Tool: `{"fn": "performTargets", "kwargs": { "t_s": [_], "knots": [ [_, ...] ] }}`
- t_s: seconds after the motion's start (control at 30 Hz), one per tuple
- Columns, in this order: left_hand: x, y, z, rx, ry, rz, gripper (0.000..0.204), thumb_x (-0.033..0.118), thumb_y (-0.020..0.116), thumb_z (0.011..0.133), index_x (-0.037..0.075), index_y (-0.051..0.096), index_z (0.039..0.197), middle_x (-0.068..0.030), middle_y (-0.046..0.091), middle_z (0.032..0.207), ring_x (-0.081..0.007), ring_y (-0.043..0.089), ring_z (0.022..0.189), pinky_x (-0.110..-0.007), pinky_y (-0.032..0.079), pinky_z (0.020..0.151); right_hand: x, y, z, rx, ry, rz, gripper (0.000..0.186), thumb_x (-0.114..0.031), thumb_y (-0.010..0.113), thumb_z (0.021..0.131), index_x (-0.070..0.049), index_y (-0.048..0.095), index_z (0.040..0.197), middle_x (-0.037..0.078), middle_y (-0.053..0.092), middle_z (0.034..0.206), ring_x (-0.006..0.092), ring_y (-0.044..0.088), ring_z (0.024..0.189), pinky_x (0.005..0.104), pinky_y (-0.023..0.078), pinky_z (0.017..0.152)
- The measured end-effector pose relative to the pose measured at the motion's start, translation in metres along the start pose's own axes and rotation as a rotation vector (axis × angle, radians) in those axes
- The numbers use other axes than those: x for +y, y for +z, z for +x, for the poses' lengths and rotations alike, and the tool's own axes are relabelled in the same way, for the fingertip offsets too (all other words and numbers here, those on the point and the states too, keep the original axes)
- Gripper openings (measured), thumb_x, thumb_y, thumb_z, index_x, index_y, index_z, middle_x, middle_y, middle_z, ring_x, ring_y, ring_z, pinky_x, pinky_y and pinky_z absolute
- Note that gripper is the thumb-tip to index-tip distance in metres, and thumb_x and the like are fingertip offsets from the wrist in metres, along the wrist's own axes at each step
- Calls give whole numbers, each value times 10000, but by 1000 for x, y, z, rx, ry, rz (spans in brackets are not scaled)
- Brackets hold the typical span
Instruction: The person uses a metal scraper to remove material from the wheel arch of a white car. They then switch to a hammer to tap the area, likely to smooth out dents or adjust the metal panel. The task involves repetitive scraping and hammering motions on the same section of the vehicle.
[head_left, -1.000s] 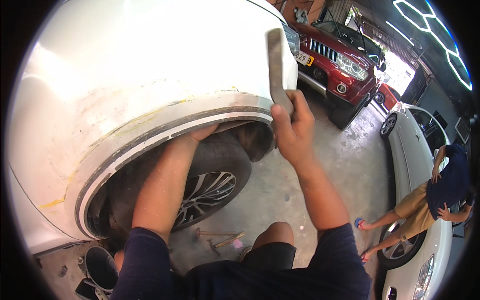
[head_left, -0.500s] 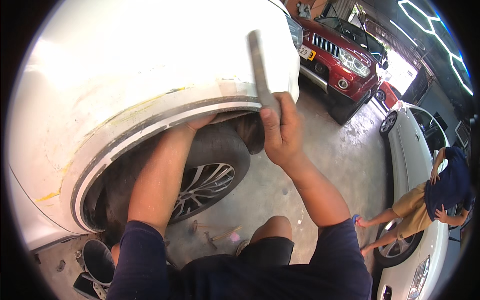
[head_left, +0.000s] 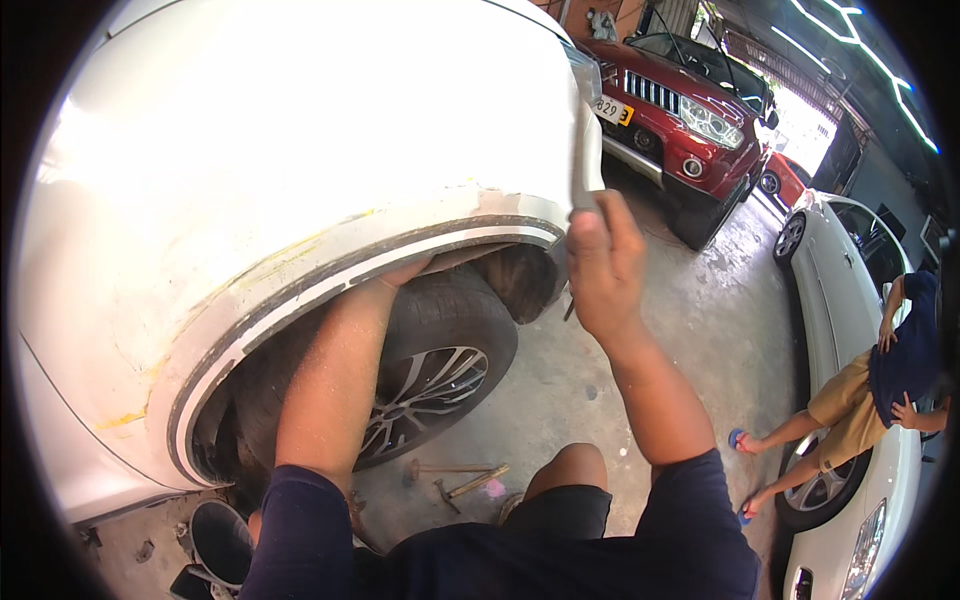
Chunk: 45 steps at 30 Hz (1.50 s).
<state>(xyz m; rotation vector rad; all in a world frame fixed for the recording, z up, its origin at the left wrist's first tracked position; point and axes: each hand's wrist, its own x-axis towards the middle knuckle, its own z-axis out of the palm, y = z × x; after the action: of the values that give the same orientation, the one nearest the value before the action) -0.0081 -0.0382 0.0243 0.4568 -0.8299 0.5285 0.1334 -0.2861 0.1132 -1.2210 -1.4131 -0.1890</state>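
The person's right hand (head_left: 608, 265) is raised, thumb uppermost, clenched around a grey tool (head_left: 581, 180) that stands roughly upright at the front edge of the white car (head_left: 300, 130); its blurred upper part looks flat. The left hand (head_left: 403, 272) reaches palm-deep under the wheel arch (head_left: 340, 268), above the tyre (head_left: 440, 308); its hidden grip cannot be told.

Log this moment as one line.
left hand: partly hidden under wheel arch, above tire | right hand: grips blurred tool | hammers: on floor
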Motion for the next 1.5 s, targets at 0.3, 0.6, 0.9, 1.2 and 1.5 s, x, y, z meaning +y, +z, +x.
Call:
{"fn": "performTargets", "kwargs": {
  "t_s": [0.3, 0.6, 0.9, 1.2, 1.5],
  "knots": [
    [24, -30, -12, 515, -65, 1987, 744, 644, 330, 1080, 86, 510, 1537, -170, 531, 1573, -332, 524, 1433, -524, 448, 1174, -9, -24, -15, 81, 335, 459, 399, -431, 615, 1100, -35, 578, 1115, -62, 494, 709, 16, 401, 543, 215, 320, 462],
    [50, -33, -24, 618, -79, 2243, 770, 669, 332, 1072, 109, 455, 1586, -156, 443, 1643, -320, 412, 1513, -492, 357, 1237, -12, -23, -25, 113, 44, 260, 421, -423, 671, 1061, -19, 575, 1134, 30, 561, 697, 102, 495, 522, 291, 402, 488],
    [50, -31, -34, 480, -52, 2183, 759, 643, 322, 1090, 108, 390, 1624, -124, 388, 1686, -293, 361, 1553, -455, 324, 1267, 5, 22, -13, -35, -89, -176, 390, -379, 675, 1026, -12, 569, 1108, 246, 683, 784, 487, 698, 730, 522, 532, 640],
    [75, -49, -38, 462, 80, 474, 696, 578, 366, 1107, 83, 424, 1593, -133, 439, 1651, -286, 401, 1525, -439, 357, 1249, -12, 17, -6, -26, -221, -70, 443, -440, 642, 1035, -10, 569, 1117, 238, 692, 778, 471, 702, 731, 550, 549, 656],
    [87, -36, -32, 374, 29, 224, 690, 574, 365, 1109, 83, 427, 1590, -134, 443, 1647, -288, 409, 1518, -442, 359, 1248, -2, 23, 1, -148, -307, -245, 447, -409, 639, 1029, 18, 566, 1142, 240, 695, 770, 495, 702, 757, 562, 567, 714]
  ]
}}
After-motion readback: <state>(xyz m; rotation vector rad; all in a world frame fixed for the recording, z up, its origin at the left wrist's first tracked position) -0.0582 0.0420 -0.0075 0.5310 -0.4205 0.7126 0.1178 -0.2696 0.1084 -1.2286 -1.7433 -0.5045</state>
